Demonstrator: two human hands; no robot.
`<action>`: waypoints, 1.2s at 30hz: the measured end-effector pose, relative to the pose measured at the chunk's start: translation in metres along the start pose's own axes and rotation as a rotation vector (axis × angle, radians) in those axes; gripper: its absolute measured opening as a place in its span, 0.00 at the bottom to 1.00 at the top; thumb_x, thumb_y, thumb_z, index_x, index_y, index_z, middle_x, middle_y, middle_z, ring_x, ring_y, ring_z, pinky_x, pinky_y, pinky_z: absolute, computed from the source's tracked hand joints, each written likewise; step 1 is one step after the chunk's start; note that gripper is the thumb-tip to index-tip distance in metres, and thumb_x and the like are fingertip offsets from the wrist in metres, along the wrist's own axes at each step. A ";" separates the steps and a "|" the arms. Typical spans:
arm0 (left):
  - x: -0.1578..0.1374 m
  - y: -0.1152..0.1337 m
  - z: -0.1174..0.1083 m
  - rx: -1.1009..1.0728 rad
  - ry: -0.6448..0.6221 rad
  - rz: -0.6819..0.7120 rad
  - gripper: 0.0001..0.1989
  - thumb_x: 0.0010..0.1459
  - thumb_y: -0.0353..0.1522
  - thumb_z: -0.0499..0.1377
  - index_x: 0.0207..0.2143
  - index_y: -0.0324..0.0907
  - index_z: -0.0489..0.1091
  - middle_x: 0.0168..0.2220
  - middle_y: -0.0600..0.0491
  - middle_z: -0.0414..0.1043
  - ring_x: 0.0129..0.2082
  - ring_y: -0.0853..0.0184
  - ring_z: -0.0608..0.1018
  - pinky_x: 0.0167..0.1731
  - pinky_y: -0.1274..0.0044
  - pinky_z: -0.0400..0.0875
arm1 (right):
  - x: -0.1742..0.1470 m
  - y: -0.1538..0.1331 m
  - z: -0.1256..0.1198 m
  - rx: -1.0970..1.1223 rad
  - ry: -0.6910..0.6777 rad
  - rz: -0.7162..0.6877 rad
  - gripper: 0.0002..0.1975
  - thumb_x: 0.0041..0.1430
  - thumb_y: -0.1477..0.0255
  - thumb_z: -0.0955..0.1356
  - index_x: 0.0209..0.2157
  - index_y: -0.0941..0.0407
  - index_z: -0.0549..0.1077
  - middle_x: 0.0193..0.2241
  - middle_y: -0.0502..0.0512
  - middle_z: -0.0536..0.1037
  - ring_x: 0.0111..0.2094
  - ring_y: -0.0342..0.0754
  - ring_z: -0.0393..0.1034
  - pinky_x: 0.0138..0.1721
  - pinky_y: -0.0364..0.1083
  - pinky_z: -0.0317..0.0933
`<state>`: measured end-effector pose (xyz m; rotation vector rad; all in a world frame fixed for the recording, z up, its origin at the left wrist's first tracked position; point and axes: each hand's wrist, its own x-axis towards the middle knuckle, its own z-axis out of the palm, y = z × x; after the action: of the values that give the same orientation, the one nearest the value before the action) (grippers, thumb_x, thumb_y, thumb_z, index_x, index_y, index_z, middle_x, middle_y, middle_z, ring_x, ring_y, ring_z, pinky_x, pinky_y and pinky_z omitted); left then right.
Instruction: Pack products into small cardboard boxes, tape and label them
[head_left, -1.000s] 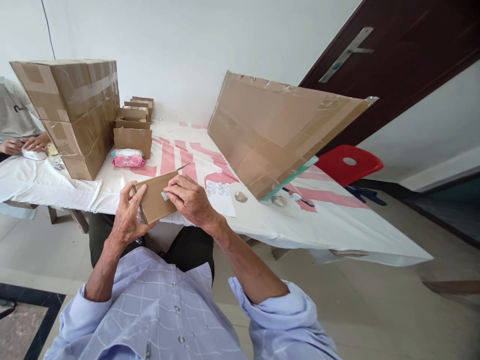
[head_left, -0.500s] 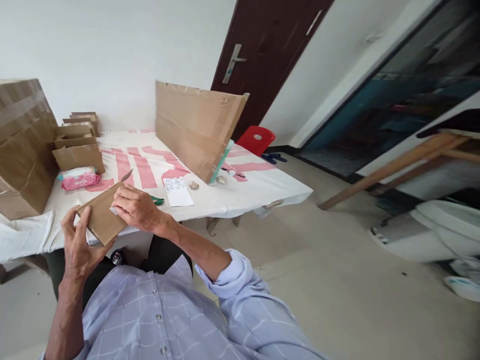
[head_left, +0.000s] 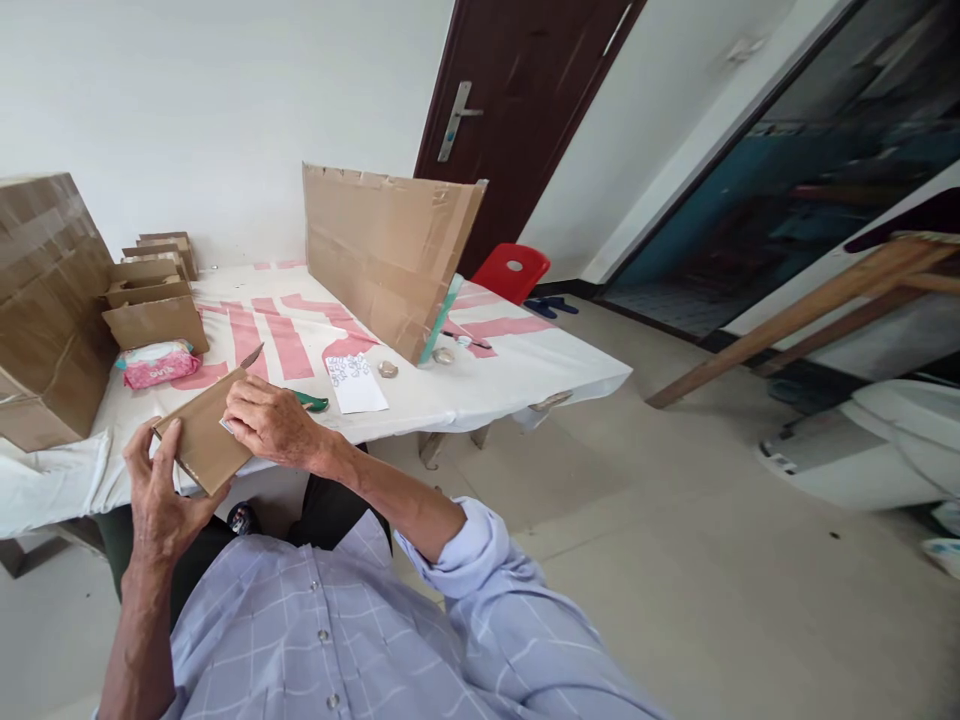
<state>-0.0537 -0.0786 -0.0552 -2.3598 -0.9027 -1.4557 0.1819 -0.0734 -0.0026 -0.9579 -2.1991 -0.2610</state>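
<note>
My left hand (head_left: pixel 161 500) is closed around the lower left edge of a small flat cardboard box (head_left: pixel 204 432), thumb on top, tilted over the table's front edge. Over the box's right side, my right hand (head_left: pixel 274 422) pinches a small white piece of paper (head_left: pixel 226 426) against its top face; most of that piece is hidden by the fingers. Beyond my right hand lies a knife with a green handle (head_left: pixel 311 402), its middle covered by the hand. A white sheet with small printed marks (head_left: pixel 358 385) rests to the right.
A large carton (head_left: pixel 52 310) stands at the left, beside folded cardboard boxes (head_left: pixel 157 325) and a pink wipes packet (head_left: pixel 157 364). An upright cardboard panel (head_left: pixel 390 255) rises from the cloth-covered table (head_left: pixel 525 370). Two small round objects lie near its base. Behind is a red chair (head_left: pixel 512 270).
The view has shifted slightly. Both hands keep their hold on the box and the white piece, with the right hand barely moved across the box.
</note>
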 end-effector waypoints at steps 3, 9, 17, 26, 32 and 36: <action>-0.002 0.004 -0.001 0.011 -0.004 -0.015 0.52 0.52 0.43 0.77 0.74 0.46 0.60 0.67 0.35 0.60 0.66 0.39 0.71 0.62 0.49 0.74 | -0.005 -0.001 0.002 0.030 0.036 -0.001 0.09 0.75 0.77 0.67 0.41 0.55 0.80 0.41 0.58 0.78 0.49 0.52 0.72 0.57 0.52 0.69; -0.011 0.014 -0.002 0.007 -0.055 -0.045 0.53 0.50 0.37 0.77 0.74 0.45 0.58 0.68 0.34 0.59 0.67 0.41 0.71 0.60 0.54 0.77 | -0.018 -0.002 0.006 0.031 0.114 -0.011 0.12 0.74 0.79 0.65 0.39 0.55 0.80 0.39 0.60 0.79 0.45 0.55 0.73 0.51 0.53 0.72; -0.015 0.019 -0.003 -0.026 -0.097 -0.104 0.53 0.50 0.35 0.75 0.74 0.47 0.55 0.69 0.34 0.57 0.69 0.41 0.69 0.57 0.57 0.78 | -0.022 -0.004 0.005 0.083 0.123 -0.006 0.12 0.72 0.80 0.65 0.39 0.55 0.79 0.38 0.60 0.80 0.43 0.55 0.74 0.49 0.53 0.72; -0.015 0.018 -0.003 -0.029 -0.116 -0.096 0.53 0.50 0.35 0.76 0.75 0.48 0.55 0.70 0.34 0.56 0.69 0.40 0.69 0.57 0.56 0.77 | -0.022 -0.004 0.002 0.091 0.087 0.031 0.13 0.72 0.80 0.64 0.37 0.53 0.77 0.37 0.58 0.79 0.42 0.54 0.73 0.48 0.52 0.71; -0.016 0.018 -0.002 -0.026 -0.120 -0.088 0.53 0.52 0.38 0.76 0.75 0.47 0.55 0.70 0.33 0.56 0.68 0.41 0.69 0.58 0.56 0.77 | -0.022 -0.003 0.001 0.097 0.086 0.031 0.12 0.71 0.80 0.64 0.35 0.53 0.76 0.36 0.58 0.78 0.41 0.54 0.72 0.47 0.52 0.69; -0.018 0.017 -0.001 -0.026 -0.126 -0.097 0.53 0.52 0.39 0.76 0.75 0.48 0.55 0.70 0.34 0.56 0.68 0.42 0.69 0.58 0.55 0.77 | -0.022 -0.003 0.000 0.097 0.088 0.017 0.12 0.71 0.80 0.64 0.35 0.53 0.75 0.36 0.57 0.78 0.40 0.53 0.72 0.47 0.51 0.69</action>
<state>-0.0494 -0.0992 -0.0683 -2.4824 -1.0485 -1.3738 0.1905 -0.0875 -0.0179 -0.8948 -2.1026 -0.1829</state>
